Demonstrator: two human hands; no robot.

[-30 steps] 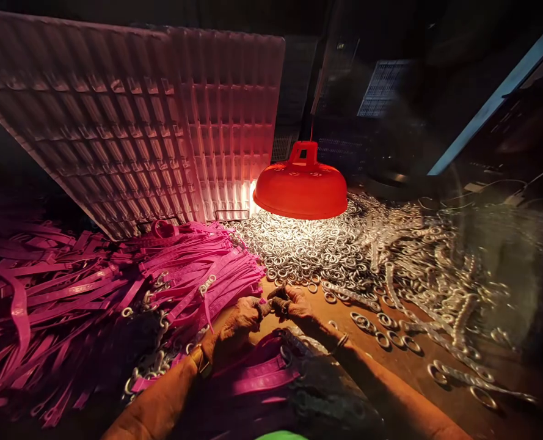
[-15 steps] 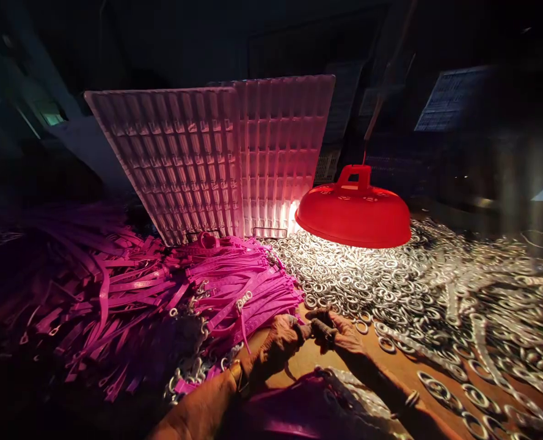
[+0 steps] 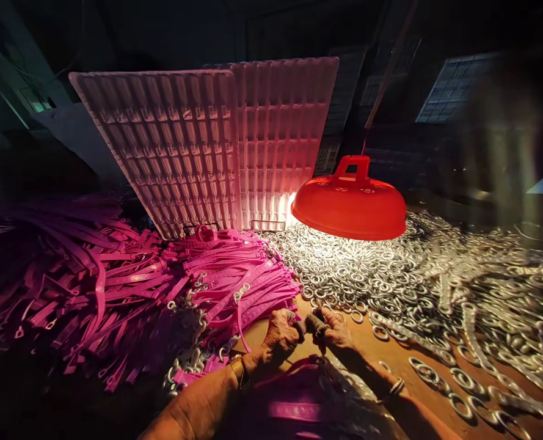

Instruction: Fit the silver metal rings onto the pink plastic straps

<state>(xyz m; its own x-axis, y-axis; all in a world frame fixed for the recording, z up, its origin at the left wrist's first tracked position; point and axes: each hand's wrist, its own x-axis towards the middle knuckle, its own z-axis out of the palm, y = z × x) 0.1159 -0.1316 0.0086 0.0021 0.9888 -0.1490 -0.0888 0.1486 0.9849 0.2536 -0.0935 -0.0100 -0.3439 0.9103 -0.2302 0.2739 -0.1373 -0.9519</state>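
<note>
Still both hands [image 3: 308, 331] pinched together on a small dark piece, now slightly lower-left.

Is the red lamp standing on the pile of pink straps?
No, the red lamp hangs over the metal rings; the pink straps lie further left.

The scene is taken by a single head-worn camera, aimed forward and down over the person's forearms. The left hand [image 3: 278, 339] and right hand [image 3: 338, 330] are framed low and centre, close to the lens. Beyond them the red lamp [image 3: 350, 205] is seen, pink straps [image 3: 115, 287] to their left, metal rings [image 3: 436, 287] to their right.
</note>
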